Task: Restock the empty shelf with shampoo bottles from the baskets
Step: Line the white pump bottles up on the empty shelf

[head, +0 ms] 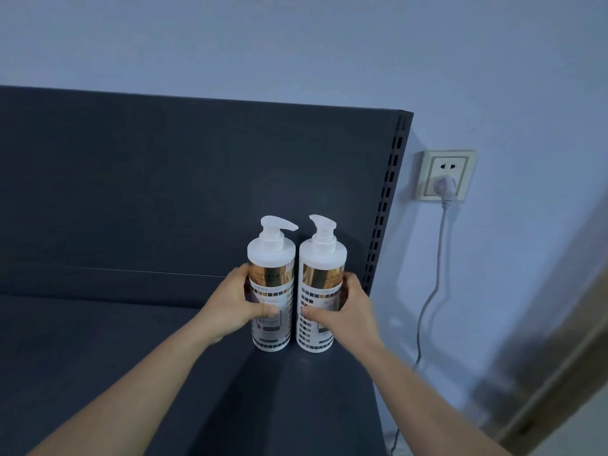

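Two white pump bottles of shampoo with gold bands and checkered labels stand upright side by side on the dark shelf [131, 340], near its right end. My left hand [235, 301] grips the left shampoo bottle [271, 258] around its middle, thumb across the label. My right hand [345, 311] grips the right shampoo bottle [320, 258] the same way. A narrow gap separates the bottles. Both pump spouts point right. No baskets are in view.
The shelf's dark back panel [164, 176] rises behind the bottles, with a slotted upright [386, 199] at its right edge. Right of it, a wall socket [444, 176] holds a plug, and its grey cable [431, 291] hangs down the pale wall.
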Demonstrator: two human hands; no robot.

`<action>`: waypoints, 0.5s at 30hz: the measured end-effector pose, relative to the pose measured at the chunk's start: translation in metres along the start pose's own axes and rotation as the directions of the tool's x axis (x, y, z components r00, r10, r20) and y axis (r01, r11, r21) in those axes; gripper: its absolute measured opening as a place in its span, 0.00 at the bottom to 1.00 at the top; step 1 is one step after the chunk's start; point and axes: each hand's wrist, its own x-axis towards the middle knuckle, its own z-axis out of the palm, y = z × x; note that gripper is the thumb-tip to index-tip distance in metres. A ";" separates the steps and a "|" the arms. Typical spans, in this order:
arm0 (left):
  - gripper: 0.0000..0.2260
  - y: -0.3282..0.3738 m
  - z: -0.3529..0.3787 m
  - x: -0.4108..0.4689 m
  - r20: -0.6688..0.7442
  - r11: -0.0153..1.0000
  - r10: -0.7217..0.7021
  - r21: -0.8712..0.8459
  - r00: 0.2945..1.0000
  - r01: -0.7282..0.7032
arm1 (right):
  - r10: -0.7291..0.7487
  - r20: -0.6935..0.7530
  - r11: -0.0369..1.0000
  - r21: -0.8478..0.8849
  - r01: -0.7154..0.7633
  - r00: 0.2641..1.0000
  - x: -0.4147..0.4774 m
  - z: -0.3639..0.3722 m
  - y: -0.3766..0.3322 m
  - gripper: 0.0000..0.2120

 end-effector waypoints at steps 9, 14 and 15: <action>0.27 -0.003 -0.019 0.006 -0.017 0.995 0.018 0.096 1.000 -0.016 | -0.030 -0.047 0.998 -0.048 0.027 0.998 0.009 0.021 -0.009 0.36; 0.27 -0.006 -0.024 0.010 -0.050 0.995 -0.012 0.096 0.999 0.016 | -0.043 -0.101 0.993 -0.112 0.031 0.994 0.010 0.027 -0.011 0.37; 0.27 -0.006 -0.025 0.010 -0.046 0.996 -0.011 0.093 0.999 0.015 | -0.049 -0.110 0.991 -0.126 0.035 0.993 0.010 0.028 -0.011 0.37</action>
